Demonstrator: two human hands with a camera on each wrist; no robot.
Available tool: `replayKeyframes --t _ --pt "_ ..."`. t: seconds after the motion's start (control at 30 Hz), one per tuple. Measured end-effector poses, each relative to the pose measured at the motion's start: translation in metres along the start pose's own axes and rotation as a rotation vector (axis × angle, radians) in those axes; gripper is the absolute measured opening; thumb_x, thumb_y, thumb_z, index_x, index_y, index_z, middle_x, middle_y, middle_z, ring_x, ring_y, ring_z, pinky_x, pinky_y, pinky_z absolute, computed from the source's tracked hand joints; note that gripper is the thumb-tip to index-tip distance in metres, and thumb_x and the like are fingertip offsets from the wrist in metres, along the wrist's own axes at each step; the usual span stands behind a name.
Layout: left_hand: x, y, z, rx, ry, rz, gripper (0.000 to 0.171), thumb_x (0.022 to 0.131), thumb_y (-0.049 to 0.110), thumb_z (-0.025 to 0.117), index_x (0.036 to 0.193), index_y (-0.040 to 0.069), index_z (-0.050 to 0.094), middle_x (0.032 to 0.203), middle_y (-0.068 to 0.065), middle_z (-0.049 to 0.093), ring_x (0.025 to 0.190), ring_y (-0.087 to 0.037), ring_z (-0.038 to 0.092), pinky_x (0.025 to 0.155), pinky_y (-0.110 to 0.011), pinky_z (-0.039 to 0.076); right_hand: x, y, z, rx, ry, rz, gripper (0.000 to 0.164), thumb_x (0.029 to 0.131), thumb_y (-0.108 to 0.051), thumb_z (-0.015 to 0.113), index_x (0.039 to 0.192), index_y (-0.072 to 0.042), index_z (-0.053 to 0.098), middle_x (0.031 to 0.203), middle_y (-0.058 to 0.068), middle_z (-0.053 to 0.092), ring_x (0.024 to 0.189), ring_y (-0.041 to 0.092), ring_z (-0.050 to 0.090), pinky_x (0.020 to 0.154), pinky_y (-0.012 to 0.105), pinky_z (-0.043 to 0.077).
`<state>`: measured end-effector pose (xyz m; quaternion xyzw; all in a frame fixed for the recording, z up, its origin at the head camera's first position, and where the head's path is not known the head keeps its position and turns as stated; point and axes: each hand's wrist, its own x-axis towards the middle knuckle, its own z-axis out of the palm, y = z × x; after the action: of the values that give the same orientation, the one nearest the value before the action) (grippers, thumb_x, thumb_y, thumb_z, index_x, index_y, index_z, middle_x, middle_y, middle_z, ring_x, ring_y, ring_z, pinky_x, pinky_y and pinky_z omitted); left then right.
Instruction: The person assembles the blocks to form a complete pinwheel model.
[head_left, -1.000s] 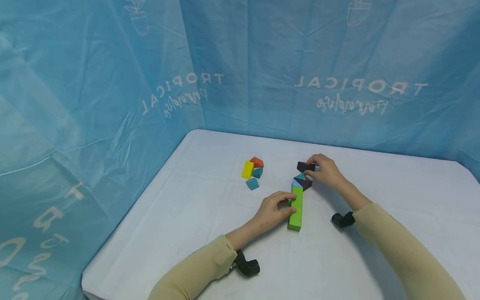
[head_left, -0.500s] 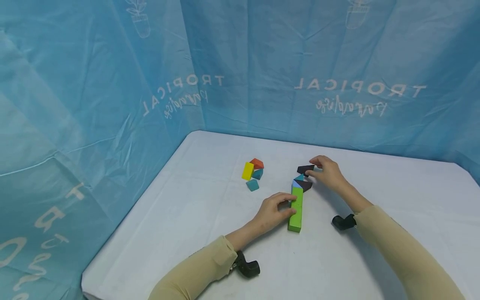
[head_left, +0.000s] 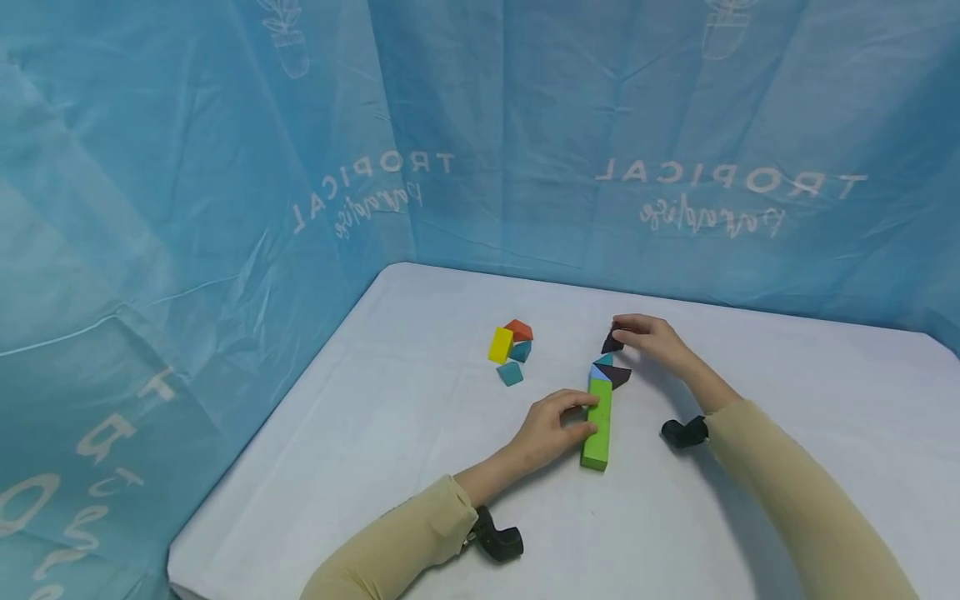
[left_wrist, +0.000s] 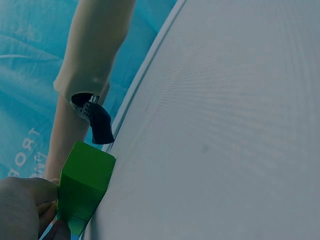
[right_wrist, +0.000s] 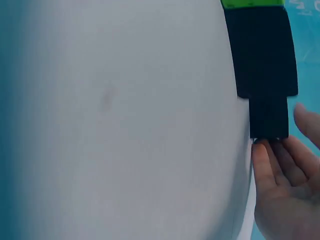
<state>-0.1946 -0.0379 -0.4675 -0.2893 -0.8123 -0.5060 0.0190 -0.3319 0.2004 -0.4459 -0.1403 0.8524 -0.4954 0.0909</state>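
From my end I see a white table (head_left: 352, 425) with a rounded far-left corner; behind it and along its left hangs a creased blue curtain (head_left: 525, 225), printed with pale mirrored lettering (head_left: 731, 175) and plant drawings (head_left: 288, 46).

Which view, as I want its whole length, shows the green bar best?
The head view: the green bar shows end to end there. The left wrist shows one end up close; the right wrist, only a green sliver, likely part of it, at top.
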Motion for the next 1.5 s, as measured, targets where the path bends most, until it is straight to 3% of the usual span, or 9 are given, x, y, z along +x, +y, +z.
replayKeyframes --t 0.5,0.77,1.07,1.33,1.5 --pt "0.002 0.0 0.002 0.004 0.0 0.017 0.033 0.088 0.011 0.068 0.119 0.006 0.063 0.118 -0.002 0.061 0.112 -0.008 0.054 0.095 -0.018 0.042 0.006 -0.008 0.011 -0.009 0.01 0.027 0.052 0.094 -0.03 0.06 0.133 0.002 0.049 0.127 0.021 0.054 0.113 0.034 0.051 0.1 0.05 0.038" --pt "0.001 -0.001 0.0 0.018 -0.001 0.009 0.033 0.088 0.012 0.068 0.12 0.006 0.062 0.119 -0.002 0.061 0.113 -0.007 0.053 0.094 -0.017 0.042 0.001 -0.012 0.018 -0.017 -0.007 0.011 0.047 0.094 -0.028 0.06 0.129 0.003 0.053 0.121 0.021 0.058 0.104 0.032 0.058 0.09 0.045 0.049" --pt "0.002 0.0 -0.002 0.037 0.007 0.02 0.033 0.088 0.013 0.068 0.12 0.006 0.062 0.119 -0.002 0.061 0.113 -0.007 0.053 0.095 -0.018 0.042 0.003 -0.014 0.022 -0.054 -0.019 0.019 0.047 0.092 -0.031 0.062 0.129 -0.002 0.056 0.123 0.017 0.058 0.112 0.031 0.052 0.091 0.045 0.047" --pt "0.002 0.0 -0.002 0.043 0.004 0.015 0.033 0.088 0.013 0.068 0.12 0.006 0.062 0.119 -0.002 0.061 0.113 -0.007 0.053 0.095 -0.018 0.042 -0.003 -0.024 0.026 -0.037 -0.048 0.009 0.045 0.094 -0.023 0.059 0.13 0.003 0.053 0.125 0.021 0.056 0.113 0.034 0.051 0.088 0.046 0.049" --pt "0.0 0.0 0.0 0.04 0.002 0.013 0.033 0.088 0.014 0.068 0.12 0.006 0.062 0.119 -0.001 0.061 0.113 -0.007 0.053 0.095 -0.018 0.042 0.0 -0.016 0.027 -0.049 -0.043 0.012 0.047 0.093 -0.029 0.061 0.129 0.0 0.055 0.124 0.018 0.057 0.113 0.032 0.052 0.088 0.044 0.048"
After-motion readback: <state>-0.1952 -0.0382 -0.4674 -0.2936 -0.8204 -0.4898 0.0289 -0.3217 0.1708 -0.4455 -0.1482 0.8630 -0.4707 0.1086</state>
